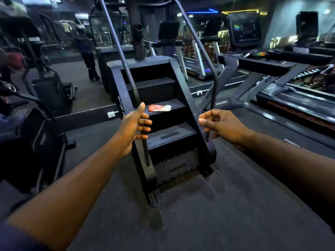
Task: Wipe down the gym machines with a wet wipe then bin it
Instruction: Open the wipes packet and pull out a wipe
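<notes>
black stair-climber step (178, 104) | crumpled red-and-white wet wipe packet (159, 108) was left on it, untouched | left hand (134, 127) released, thumb up; right hand (223, 124) loosely curled, nothing gripped | risk: packet could be knocked off by a sloppy grab tbh

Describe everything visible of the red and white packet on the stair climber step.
The packet is small, flat and crumpled, red on its left part and white on its right, like soft plastic film. It lies flat on a black step midway up the stair climber, nearer the step's left side. Only the step touches it; the left hand and right hand hover short of it. Its print is unreadable; whether it is opened is unclear.
</notes>
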`<act>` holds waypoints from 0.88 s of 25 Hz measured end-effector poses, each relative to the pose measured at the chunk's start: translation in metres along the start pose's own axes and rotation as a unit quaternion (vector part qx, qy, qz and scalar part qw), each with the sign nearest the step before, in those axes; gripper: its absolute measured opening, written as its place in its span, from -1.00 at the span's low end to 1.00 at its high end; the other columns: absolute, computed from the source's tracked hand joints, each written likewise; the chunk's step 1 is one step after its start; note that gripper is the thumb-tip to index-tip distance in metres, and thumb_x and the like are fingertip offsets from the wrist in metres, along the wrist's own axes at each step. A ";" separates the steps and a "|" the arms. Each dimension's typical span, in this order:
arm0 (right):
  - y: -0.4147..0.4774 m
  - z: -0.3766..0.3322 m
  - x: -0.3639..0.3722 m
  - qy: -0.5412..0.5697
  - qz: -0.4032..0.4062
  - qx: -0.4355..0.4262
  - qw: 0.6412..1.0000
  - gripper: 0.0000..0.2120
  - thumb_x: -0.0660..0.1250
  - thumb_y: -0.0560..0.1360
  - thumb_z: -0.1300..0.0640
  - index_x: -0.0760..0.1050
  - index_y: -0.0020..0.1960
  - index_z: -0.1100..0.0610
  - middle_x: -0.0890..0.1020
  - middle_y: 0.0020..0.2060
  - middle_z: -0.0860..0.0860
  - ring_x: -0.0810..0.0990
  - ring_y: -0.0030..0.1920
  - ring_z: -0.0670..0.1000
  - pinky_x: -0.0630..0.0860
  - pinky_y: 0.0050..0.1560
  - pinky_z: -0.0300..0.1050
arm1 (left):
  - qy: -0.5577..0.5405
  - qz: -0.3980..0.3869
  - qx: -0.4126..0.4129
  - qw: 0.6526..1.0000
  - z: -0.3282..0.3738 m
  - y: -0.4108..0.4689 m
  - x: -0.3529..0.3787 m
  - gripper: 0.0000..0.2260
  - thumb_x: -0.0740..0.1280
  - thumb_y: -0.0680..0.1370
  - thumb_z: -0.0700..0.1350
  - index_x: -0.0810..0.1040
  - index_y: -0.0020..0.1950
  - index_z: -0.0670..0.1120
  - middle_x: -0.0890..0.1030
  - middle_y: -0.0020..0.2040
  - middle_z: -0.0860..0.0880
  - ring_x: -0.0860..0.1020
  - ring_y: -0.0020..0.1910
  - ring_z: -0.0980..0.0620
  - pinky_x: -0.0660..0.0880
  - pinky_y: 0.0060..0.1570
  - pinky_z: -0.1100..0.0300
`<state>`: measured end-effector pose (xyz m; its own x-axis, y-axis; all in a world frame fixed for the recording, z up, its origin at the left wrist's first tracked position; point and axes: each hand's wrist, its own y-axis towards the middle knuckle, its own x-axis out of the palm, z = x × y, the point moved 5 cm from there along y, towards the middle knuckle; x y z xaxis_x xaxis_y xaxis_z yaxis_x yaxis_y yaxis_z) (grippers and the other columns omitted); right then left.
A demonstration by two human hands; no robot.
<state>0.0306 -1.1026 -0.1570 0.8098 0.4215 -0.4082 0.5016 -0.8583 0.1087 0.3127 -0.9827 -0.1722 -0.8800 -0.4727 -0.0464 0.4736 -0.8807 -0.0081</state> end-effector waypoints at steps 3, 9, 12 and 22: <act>0.092 0.037 0.003 -0.006 -0.018 0.011 1.000 -0.88 0.49 0.57 0.06 0.65 0.08 0.05 0.72 -0.19 0.00 0.71 -0.16 -0.06 0.57 -0.19 -0.10 | -0.005 -0.009 -0.015 1.000 -0.023 0.096 0.007 -0.51 0.28 0.61 0.34 0.60 0.10 -0.09 0.70 0.14 -0.23 0.64 -0.06 -0.10 0.57 -0.07 -0.06; 0.259 0.092 -0.015 -0.011 -0.036 0.024 0.999 -0.91 0.51 0.56 0.05 0.68 0.03 0.03 0.74 -0.17 0.05 0.70 -0.16 -0.03 0.56 -0.23 -0.15 | -0.013 -0.009 -0.070 0.997 -0.040 0.272 0.039 -0.57 0.30 0.62 0.28 0.59 0.09 -0.10 0.69 0.03 -0.16 0.61 -0.11 -0.08 0.56 -0.15 0.02; 0.345 0.125 -0.019 -0.029 -0.060 0.012 0.998 -0.93 0.53 0.54 0.06 0.69 0.01 0.00 0.75 -0.14 0.04 0.74 -0.08 0.08 0.66 -0.08 -0.06 | -0.006 0.005 -0.082 0.997 -0.054 0.350 0.063 -0.59 0.33 0.62 0.26 0.59 0.08 -0.09 0.68 -0.01 -0.12 0.60 -0.14 -0.06 0.53 -0.18 0.06; 0.632 0.224 -0.006 -0.088 -0.159 0.005 0.983 -0.91 0.54 0.53 0.05 0.69 0.02 -0.01 0.75 -0.15 -0.09 0.71 -0.08 -0.13 0.59 -0.03 -0.17 | 0.011 0.151 -0.143 0.978 -0.135 0.564 0.102 -0.69 0.40 0.60 0.19 0.60 0.04 -0.05 0.67 -0.01 -0.04 0.58 -0.15 0.06 0.51 -0.20 0.13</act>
<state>0.2747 -1.7135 -0.2883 0.5466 0.6123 -0.5712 0.7174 -0.6943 -0.0578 0.4952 -1.5237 -0.3159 -0.6983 -0.7069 -0.1122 0.7061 -0.6547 -0.2697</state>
